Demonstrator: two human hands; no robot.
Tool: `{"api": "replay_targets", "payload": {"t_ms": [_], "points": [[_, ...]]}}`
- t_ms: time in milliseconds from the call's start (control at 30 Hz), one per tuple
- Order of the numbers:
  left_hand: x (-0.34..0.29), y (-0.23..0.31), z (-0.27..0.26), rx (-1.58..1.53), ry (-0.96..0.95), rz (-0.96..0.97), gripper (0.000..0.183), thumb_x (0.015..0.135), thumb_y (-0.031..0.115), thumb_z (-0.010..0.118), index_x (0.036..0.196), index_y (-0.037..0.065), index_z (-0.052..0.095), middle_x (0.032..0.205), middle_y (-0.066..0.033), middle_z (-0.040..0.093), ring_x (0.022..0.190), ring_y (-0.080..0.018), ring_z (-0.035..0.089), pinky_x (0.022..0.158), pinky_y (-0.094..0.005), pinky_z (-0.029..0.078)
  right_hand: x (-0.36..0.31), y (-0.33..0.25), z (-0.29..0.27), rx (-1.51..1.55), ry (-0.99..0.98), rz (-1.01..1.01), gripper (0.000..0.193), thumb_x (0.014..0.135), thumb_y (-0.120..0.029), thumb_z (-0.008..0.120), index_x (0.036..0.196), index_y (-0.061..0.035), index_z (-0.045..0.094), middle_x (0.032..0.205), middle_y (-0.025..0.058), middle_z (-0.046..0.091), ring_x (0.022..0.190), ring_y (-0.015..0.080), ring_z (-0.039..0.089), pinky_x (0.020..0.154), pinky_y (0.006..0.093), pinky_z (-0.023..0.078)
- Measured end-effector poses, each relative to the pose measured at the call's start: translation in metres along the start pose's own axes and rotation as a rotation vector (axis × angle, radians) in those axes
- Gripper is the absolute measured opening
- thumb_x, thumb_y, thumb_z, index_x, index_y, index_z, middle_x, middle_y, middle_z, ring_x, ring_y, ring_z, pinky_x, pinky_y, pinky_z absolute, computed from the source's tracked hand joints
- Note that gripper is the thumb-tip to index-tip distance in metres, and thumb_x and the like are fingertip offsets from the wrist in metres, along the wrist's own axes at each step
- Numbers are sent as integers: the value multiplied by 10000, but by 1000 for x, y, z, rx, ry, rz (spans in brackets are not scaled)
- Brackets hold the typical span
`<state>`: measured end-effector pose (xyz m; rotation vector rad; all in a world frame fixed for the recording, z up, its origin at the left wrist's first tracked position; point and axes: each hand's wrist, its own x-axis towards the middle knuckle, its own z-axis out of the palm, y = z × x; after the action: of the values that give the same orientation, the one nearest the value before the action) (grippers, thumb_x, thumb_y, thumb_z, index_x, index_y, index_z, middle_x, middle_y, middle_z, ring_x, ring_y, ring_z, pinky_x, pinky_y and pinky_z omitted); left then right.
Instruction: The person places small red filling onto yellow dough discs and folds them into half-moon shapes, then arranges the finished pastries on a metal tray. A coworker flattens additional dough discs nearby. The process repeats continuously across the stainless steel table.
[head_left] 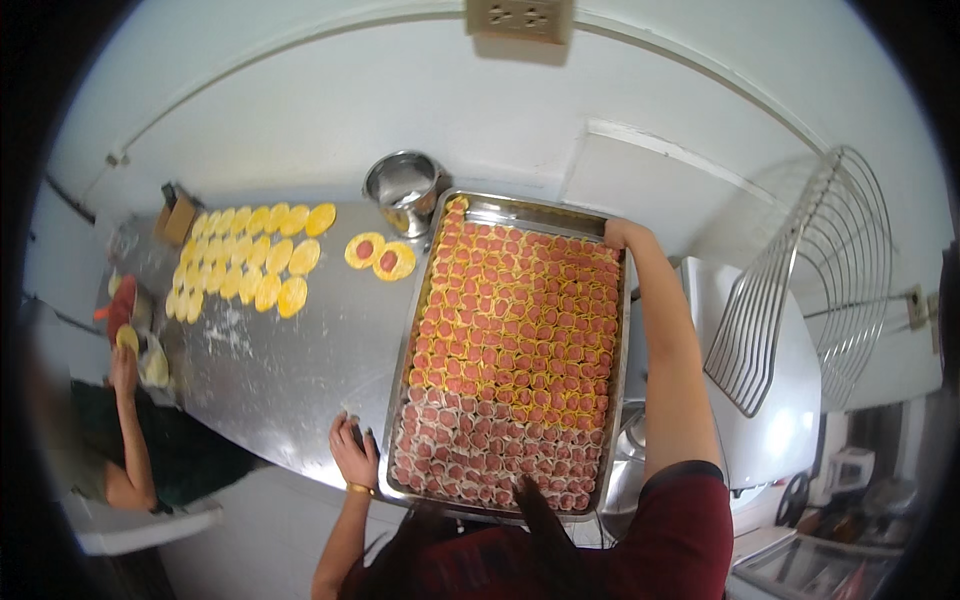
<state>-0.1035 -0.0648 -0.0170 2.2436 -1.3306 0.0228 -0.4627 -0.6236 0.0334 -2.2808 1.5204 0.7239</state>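
A large metal tray point(400, 372) stands in front of me, filled with tight rows of small open-topped dumplings point(510, 330). Their filling is pinkish red; most wrappers are yellow, those nearest me whitish. My right hand point(620, 236) reaches along the tray's right side, its fingers closed over the far right corner of the rim. Beside the tray's near left edge, my left hand point(354, 460) is at the front edge of the table, fingers bent. A small dark thing shows between its fingers, too unclear to name. A bracelet circles that wrist.
Rows of yellow round wrappers point(255, 255) lie on the metal table point(300, 365). Two wrappers with meat point(394, 261) lie left of the tray, near a metal pot point(402, 190). A co-worker's hand point(124, 372) holds a wrapper at left. A wire rack point(770, 320) hangs right.
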Motion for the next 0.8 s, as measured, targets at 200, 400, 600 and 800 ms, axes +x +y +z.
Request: {"api": "replay_targets", "payload": {"t_ms": [200, 400, 600, 800], "points": [[-1, -1, 3, -10, -7, -10, 323, 807, 150, 568, 1091, 6, 509, 1242, -197, 447, 1163, -386, 417, 983, -465, 322, -36, -8, -7, 66, 34, 71, 202, 790, -198, 614, 930, -89, 711, 962, 95, 690, 978, 248, 617, 869, 430, 455], [-1, -2, 4, -16, -9, -19, 328, 803, 152, 572, 1087, 1, 507, 1240, -182, 450, 1155, -379, 424, 975, -464, 330, -47, -15, -8, -178, 16, -24, 247, 774, -211, 644, 981, -83, 684, 1082, 100, 643, 1089, 283, 560, 1003, 548, 316], [-3, -3, 3, -18, 8, 7, 307, 807, 134, 567, 1077, 2, 505, 1231, -192, 454, 1148, -385, 427, 973, -466, 334, -25, 1, 7, -56, 3, -13, 282, 765, -228, 670, 987, -53, 678, 1117, 141, 625, 1077, 326, 560, 1001, 544, 330], [0, -1, 1, -25, -1, -26, 295, 799, 118, 565, 1068, 11, 508, 1221, -215, 463, 1144, -394, 434, 981, -467, 338, 41, 49, 38, -319, 81, -584, 147, 724, -141, 611, 782, -8, 632, 867, 182, 646, 806, 338, 620, 681, 401, 507]]}}
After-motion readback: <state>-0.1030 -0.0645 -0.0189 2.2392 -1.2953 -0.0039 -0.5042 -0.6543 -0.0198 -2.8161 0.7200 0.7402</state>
